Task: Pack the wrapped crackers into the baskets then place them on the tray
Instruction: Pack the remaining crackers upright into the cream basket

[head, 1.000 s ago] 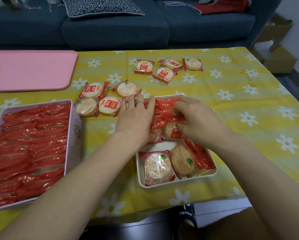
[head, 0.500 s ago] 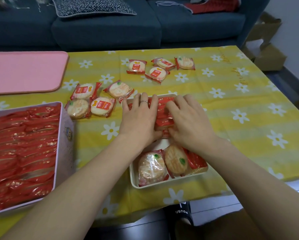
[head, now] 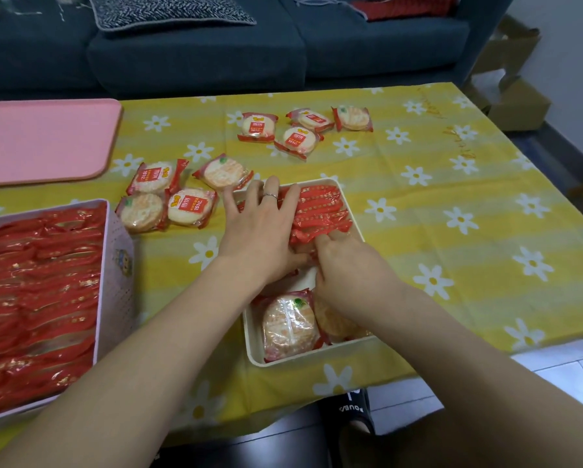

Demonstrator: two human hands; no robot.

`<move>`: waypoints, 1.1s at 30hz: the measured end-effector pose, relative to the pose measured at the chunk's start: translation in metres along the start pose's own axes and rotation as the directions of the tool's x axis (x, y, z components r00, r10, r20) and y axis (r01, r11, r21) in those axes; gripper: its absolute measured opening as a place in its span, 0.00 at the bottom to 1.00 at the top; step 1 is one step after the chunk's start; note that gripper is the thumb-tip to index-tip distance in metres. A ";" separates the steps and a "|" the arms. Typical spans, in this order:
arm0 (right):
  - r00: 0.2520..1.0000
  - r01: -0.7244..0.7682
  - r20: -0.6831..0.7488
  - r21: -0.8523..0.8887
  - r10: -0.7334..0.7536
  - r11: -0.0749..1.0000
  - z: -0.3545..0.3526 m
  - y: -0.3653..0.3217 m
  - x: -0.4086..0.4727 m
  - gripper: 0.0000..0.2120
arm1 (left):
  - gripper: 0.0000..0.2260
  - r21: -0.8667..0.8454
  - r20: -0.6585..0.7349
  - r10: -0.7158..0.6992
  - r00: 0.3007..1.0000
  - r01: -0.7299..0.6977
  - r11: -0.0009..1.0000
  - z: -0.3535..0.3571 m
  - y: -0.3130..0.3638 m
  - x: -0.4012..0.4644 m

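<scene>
Forearms are reaching in from the near edge of the bench (head: 418, 231), over its yellow daisy-print cloth. Nearest me, two round crackers (head: 288, 325) in clear crinkly film are lying flat at the near end of the cream basket (head: 249, 336). My right hand (head: 351, 268) is dipping into the basket's middle with fingers curled down behind the upright row; whether they are gripping a packet I cannot tell. My left hand (head: 259, 228) is pressing flat on that row of red-edged packets (head: 320, 211), fingers straight and spread. These packets are probably light, slippery and brittle inside, so I am judging it safest to hold them by the sealed red edges, not the disc. Left of me, the pink tin (head: 121, 265) is sitting packed full. Farther off, loose packets (head: 168, 197) are lying on the cloth, four more (head: 303, 130) beyond, and the pink tray (head: 47, 140) at far left.
</scene>
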State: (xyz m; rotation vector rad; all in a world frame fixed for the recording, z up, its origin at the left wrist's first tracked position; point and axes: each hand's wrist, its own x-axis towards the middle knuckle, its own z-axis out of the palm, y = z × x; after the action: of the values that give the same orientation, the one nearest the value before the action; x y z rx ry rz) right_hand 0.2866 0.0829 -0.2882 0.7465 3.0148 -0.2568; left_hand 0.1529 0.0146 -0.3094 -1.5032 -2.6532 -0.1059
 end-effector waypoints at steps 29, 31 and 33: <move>0.995 0.005 0.104 -0.053 0.000 0.999 0.005 -0.002 0.010 0.10 | 0.34 0.017 0.238 0.230 0.944 -0.241 0.970 -0.012 -0.019 -0.002; 0.991 0.008 0.135 -0.072 0.002 0.997 0.006 -0.002 0.011 0.11 | 0.35 0.011 0.240 0.229 0.943 -0.239 0.971 -0.012 -0.022 -0.003; 0.988 0.009 0.157 -0.086 0.004 0.996 0.007 -0.003 0.012 0.11 | 0.35 0.023 0.237 0.230 0.944 -0.242 0.970 -0.012 -0.024 -0.004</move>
State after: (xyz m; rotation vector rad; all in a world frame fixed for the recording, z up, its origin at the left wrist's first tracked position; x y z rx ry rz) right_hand 0.2743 0.0844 -0.2954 0.6811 2.8584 -0.1747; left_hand 0.1343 -0.0023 -0.2983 -1.9089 -2.5907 0.1664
